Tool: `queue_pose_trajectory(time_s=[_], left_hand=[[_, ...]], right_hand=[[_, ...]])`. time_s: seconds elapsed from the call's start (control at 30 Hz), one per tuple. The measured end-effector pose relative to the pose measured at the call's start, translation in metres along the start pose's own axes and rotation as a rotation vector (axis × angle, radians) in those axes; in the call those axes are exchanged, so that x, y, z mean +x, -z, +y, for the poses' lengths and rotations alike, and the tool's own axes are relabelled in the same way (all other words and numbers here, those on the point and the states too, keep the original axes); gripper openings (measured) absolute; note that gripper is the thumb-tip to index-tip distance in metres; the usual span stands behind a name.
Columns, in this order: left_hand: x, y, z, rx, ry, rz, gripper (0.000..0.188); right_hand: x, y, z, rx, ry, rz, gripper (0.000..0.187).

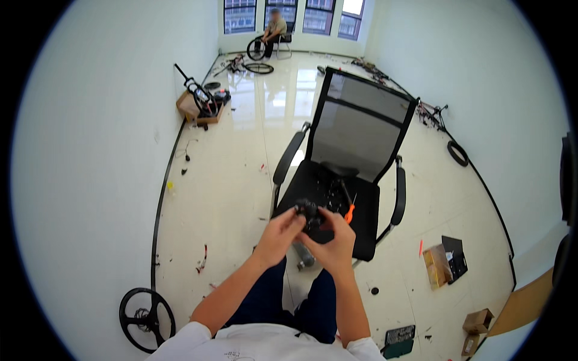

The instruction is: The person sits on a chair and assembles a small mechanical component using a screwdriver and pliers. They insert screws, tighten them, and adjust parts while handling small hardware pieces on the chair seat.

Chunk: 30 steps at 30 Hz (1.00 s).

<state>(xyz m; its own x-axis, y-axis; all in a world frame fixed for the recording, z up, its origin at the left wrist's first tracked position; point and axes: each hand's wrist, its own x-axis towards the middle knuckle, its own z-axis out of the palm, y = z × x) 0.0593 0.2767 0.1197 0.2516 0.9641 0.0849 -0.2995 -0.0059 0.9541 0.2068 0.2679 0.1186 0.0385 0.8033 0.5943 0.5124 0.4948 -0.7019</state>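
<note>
Close above the front of a black chair seat (365, 231), both my hands are closed around a small black mechanical part (309, 210); its exact kind is too small to make out. My left hand (279, 236) grips it from the left, with thumb and fingers pressed to its side. From the right, my right hand (335, 240) holds it, fingers curled around the edge. On the seat behind lies a screwdriver (350, 213) with an orange handle. A black bicycle saddle (338, 169) and scattered small bits rest near the mesh backrest (361, 129).
A three-spoke wheel (123, 319) leans at the lower left wall. Bicycle parts fill a cardboard box (188, 107) farther up. Right of the chair lie an open case (454, 259), a tyre (457, 153) and a green tool case (399, 348). A person (277, 27) sits at the far windows.
</note>
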Motion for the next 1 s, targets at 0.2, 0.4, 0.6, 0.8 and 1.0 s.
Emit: queue_pose_trajectory(time_s=[0.2,0.4,0.6,0.8,1.0], left_hand=[[-0.002,0.025,-0.053,0.057,0.092,-0.040,0.033],[-0.052,0.081,-0.123,0.109,0.433,0.108,0.050],[-0.117,0.116,-0.155,-0.042,0.557,0.229,0.051],[-0.139,0.142,-0.162,-0.199,0.526,0.419,0.056],[-0.121,0.146,-0.169,-0.164,0.540,0.384,0.048]], right_hand=[[-0.023,-0.018,0.019,0.039,-0.086,-0.051,0.051],[-0.069,-0.085,0.159,0.546,-1.006,-0.040,0.049],[0.088,-0.127,0.219,0.355,-1.001,0.005,0.036],[0.133,-0.167,0.259,0.318,-1.046,0.073,0.033],[-0.020,-0.139,0.203,0.762,-1.011,-0.133,0.048]])
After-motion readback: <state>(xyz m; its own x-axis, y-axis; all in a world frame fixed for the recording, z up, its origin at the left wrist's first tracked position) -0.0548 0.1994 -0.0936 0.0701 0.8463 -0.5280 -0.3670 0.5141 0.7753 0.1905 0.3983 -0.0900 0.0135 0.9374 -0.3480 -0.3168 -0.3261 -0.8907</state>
